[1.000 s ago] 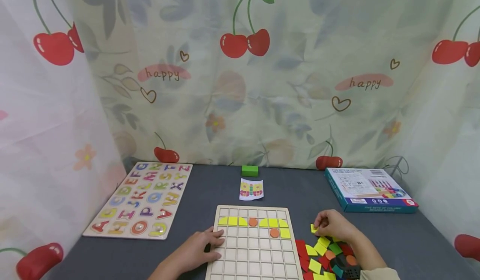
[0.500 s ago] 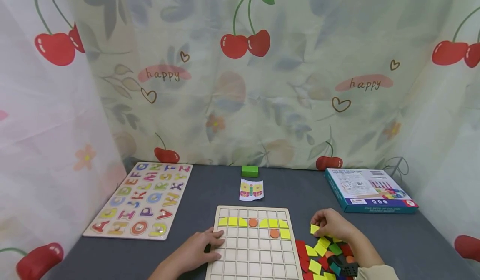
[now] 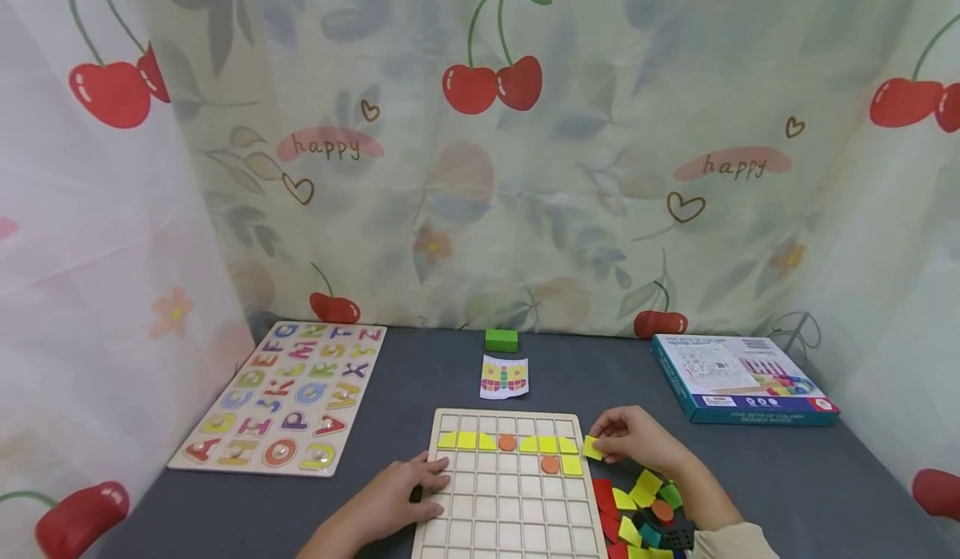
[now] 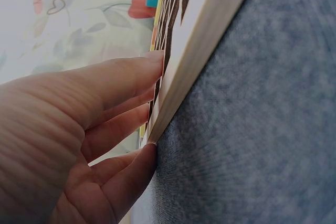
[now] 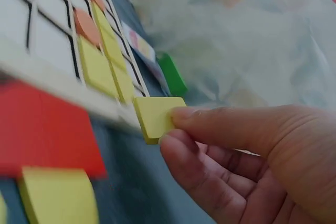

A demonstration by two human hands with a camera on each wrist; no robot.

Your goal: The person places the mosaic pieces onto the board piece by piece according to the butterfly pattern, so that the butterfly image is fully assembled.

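My right hand (image 3: 637,441) pinches a yellow square tile (image 5: 155,119) between thumb and fingers. It is just off the right edge of a wooden grid board (image 3: 487,509), above the table. My left hand (image 3: 401,492) rests on the board's left edge, and in the left wrist view its fingertips (image 4: 149,69) touch the board's rim. The board's second row bears several yellow pieces (image 3: 467,441) with an orange disc (image 3: 507,442) in the middle. Below, at the right, sit another orange disc (image 3: 551,465) and a yellow square (image 3: 572,465).
Loose red, yellow, green and orange pieces (image 3: 645,488) lie in a pile right of the board. A butterfly picture card (image 3: 504,377) and a green block (image 3: 501,341) stand behind it. An alphabet board (image 3: 281,401) is at left, a flat box (image 3: 742,380) at right.
My right hand has lifted the yellow square tile from beside the pile and carried it left to the board's right edge. The left hand stays put.
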